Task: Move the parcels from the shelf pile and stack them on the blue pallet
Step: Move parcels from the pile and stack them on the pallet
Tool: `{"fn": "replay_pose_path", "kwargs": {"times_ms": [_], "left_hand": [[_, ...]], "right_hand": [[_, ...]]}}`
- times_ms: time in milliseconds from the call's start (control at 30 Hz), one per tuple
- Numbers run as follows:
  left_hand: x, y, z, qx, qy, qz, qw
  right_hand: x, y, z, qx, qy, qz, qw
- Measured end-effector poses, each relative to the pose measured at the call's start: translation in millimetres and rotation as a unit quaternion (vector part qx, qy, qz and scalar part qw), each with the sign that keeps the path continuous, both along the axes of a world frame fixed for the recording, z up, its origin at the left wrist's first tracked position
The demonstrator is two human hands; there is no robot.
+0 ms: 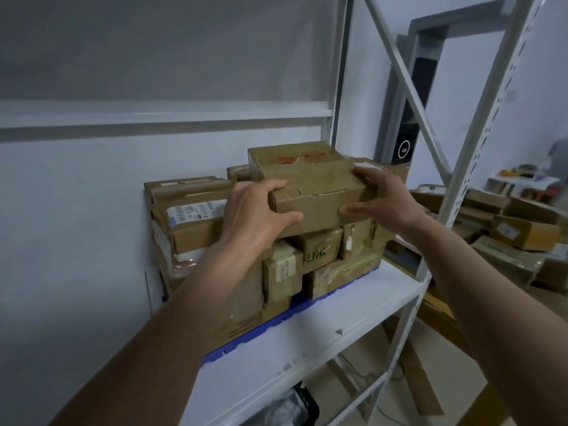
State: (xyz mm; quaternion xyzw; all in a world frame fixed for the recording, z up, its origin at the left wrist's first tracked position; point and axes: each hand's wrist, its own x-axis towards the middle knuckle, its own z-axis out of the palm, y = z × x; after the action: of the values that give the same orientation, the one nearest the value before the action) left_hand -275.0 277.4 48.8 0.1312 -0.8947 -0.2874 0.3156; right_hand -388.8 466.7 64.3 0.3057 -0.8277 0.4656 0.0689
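Cardboard parcel (319, 186) is sitting atop the stack on the blue pallet (276, 321); I am gripping its two ends, left hand (255, 216) and right hand (384, 201). Stiff, taped, probably light; corners are giving the surest hold.

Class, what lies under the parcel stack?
A blue pallet on the white shelf; only its front edge shows, since the parcels cover the rest.

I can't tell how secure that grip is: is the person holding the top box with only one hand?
No, the left hand grips the top box at its left end and the right hand grips its right end.
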Motion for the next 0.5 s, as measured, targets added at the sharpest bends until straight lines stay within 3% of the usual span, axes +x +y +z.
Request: {"fn": "replay_pose_path", "kwargs": {"times_ms": [300, 500], "left_hand": [[-33, -9, -7, -0.028, -0.033, 0.072, 0.996], [-50, -7, -17, -0.096, -0.078, 0.121, 0.985]], "right_hand": [[-54, -21, -15, 0.096, 0.038, 0.006, 0.995], [-74, -32, -36, 0.129, 0.03, 0.037, 0.991]]}}
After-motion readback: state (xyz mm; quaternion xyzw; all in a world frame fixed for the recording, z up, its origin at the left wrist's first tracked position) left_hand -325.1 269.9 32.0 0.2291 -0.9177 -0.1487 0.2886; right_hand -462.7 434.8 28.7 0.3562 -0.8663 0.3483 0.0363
